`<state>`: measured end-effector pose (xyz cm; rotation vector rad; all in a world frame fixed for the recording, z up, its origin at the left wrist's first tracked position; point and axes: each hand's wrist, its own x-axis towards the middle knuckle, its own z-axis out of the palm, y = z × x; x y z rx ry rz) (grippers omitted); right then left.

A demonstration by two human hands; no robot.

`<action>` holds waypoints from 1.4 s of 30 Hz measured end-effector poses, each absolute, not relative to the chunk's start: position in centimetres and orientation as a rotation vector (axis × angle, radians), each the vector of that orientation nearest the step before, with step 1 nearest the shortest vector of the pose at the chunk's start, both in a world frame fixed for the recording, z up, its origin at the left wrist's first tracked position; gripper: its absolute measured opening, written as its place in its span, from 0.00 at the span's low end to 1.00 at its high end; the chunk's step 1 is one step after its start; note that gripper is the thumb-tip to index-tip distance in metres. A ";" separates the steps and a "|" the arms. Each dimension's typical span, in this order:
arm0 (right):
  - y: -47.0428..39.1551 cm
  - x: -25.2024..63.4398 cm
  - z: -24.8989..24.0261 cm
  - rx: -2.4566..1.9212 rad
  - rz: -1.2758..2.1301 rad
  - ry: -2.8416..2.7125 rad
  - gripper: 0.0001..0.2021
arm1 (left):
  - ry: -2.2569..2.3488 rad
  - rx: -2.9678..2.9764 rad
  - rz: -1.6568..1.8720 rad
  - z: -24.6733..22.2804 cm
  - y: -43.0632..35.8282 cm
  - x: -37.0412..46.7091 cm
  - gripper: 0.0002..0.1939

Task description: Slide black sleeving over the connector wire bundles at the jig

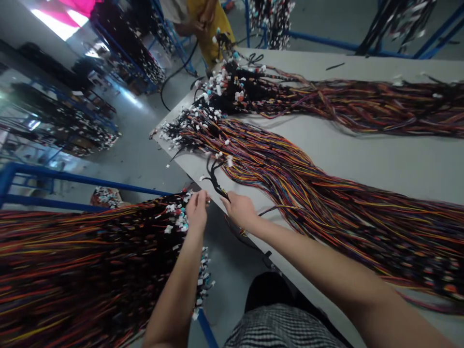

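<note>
My right hand (239,209) is closed around a wire harness (214,181) at the near edge of the table. Black-taped branches with small white connectors stick out past its fingers, and coloured wires hang below the hand. My left hand (197,207) is just to the left, off the table edge, with its fingers pinched together. What sits between those fingertips is too small to make out. Beside the left hand are the white and teal connectors (177,217) at the end of a hanging bundle of harnesses (90,261).
A thick bundle of harnesses (290,169) lies along the white table (362,159), with a second bundle (362,104) behind it. A blue rack rail (87,181) runs at the left. Another person (203,24) stands past the far table corner. More loaded racks stand behind.
</note>
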<state>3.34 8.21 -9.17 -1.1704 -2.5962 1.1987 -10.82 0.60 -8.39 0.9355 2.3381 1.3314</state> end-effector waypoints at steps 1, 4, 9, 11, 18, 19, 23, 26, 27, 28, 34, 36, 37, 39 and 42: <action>7.4 3.7 -9.2 -1.162 1.154 -2.659 0.19 | 2.126 0.767 1.352 -9.2 1.1 -10.1 0.29; 5.3 4.7 -9.2 -1.128 1.138 -2.744 0.17 | 1.690 0.550 1.384 -10.5 3.6 -9.3 0.31; 4.2 7.8 -9.0 -1.106 1.967 -2.209 0.15 | 1.565 0.629 1.435 -9.6 5.0 -9.3 0.31; 4.2 8.4 -8.9 -0.910 2.576 -1.722 0.17 | 1.581 0.752 1.455 -9.5 4.3 -9.3 0.30; 5.1 2.0 -9.5 -0.846 2.506 -1.586 0.18 | 1.669 0.926 1.561 -9.0 2.7 -12.9 0.31; 5.3 1.1 -9.6 -0.874 2.311 -1.776 0.18 | 1.649 0.845 1.576 -8.7 2.7 -13.2 0.31; 5.6 0.9 -9.1 -1.012 1.552 -2.386 0.16 | 1.463 0.399 1.630 -7.1 3.0 -12.1 0.35; 5.2 2.5 -8.4 -1.132 1.218 -2.613 0.20 | 1.365 0.196 1.652 -6.3 3.4 -10.3 0.28; 5.0 3.0 -8.3 -1.150 1.172 -2.655 0.21 | 1.347 0.163 1.660 -6.3 3.6 -9.7 0.25; 4.9 3.5 -8.3 -1.163 1.151 -2.684 0.22 | 1.334 0.144 1.656 -6.3 3.7 -9.2 0.24; 4.8 4.6 -9.2 -1.322 1.116 -2.662 0.22 | 1.376 0.236 1.467 -7.6 3.3 -6.1 0.22; 4.8 5.4 -9.3 -1.321 1.171 -2.605 0.21 | 1.602 0.349 1.452 -8.0 3.0 -5.3 0.21; 4.8 6.1 -9.5 -1.307 1.184 -2.568 0.20 | 1.723 0.443 1.417 -8.1 3.0 -5.2 0.20; 4.9 8.5 -10.2 -1.267 1.127 -2.488 0.20 | 1.862 0.691 1.284 -8.2 3.8 -5.8 0.21; 5.0 15.4 -12.8 -1.316 0.954 -2.371 0.20 | 1.826 0.988 1.125 -8.8 7.7 -7.6 0.21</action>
